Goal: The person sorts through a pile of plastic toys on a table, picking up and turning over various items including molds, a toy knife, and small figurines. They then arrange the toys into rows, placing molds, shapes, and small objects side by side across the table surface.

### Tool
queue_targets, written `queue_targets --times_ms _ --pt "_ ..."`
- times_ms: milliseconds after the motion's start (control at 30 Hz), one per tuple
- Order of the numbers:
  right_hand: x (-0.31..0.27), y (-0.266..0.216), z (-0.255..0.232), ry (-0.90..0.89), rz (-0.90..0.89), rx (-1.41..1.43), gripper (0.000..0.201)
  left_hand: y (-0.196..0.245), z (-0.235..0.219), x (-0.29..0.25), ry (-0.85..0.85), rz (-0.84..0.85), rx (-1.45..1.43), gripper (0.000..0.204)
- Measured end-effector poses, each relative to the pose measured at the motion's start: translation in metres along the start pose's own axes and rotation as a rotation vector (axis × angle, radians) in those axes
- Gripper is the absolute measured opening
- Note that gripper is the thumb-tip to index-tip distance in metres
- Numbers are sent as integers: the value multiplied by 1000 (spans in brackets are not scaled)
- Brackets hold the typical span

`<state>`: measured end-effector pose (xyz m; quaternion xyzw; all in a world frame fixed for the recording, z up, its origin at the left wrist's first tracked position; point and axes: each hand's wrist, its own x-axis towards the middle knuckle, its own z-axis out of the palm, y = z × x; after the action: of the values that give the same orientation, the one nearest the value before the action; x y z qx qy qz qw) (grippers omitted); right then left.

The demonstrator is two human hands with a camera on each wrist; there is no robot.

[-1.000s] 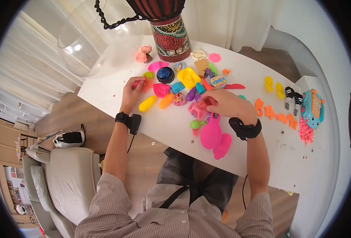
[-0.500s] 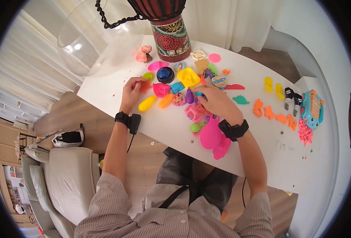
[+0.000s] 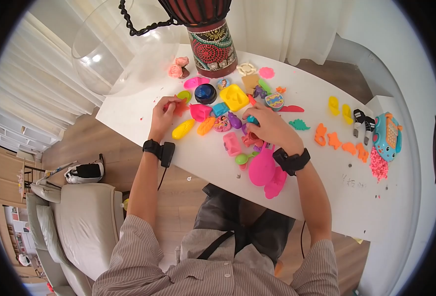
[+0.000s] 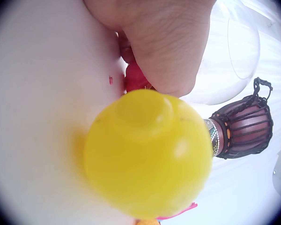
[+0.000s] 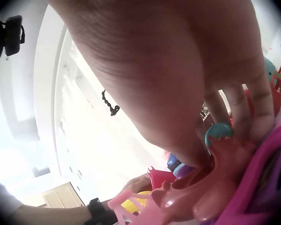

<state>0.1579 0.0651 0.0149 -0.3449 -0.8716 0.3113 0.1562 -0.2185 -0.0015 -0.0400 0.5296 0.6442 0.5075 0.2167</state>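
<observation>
Hands (image 3: 162,117) (image 3: 273,130), crimson piece (image 4: 135,76), glossy coral toy (image 5: 225,180), teal piece (image 5: 218,132)

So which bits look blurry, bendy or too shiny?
Head view: bent like a bubble, black corners; left wrist view: the yellow toy is blurry, with a whitish shine; right wrist view: glaring white at lower left, the right hand shadowy.

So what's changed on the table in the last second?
The light pink toy slid left and slightly nearer. The right hand shifted left, revealing more of the teal dinosaur; what it grips is unclear. The left hand and yellow corn stayed put.
</observation>
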Motion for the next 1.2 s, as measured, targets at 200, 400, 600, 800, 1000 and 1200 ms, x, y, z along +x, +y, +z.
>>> queue_targets --times_ms 200,400,600,800,1000,1200 --pt "0 5 -2 -28 -4 0 27 8 1 -2 -6 -24 -19 19" --pt "0 11 -8 -57 -18 37 31 0 0 0 13 34 23 19" --pt "-1 15 -9 -67 -32 55 33 -1 0 0 7 11 26 20" --pt "1 5 -17 72 -22 5 36 -2 -1 1 3 24 27 23" --pt "-5 15 -12 432 103 -483 46 -5 -5 1 -45 -11 56 27" --pt "-6 21 -15 249 112 -243 54 -1 -2 0 -26 -7 34 26"
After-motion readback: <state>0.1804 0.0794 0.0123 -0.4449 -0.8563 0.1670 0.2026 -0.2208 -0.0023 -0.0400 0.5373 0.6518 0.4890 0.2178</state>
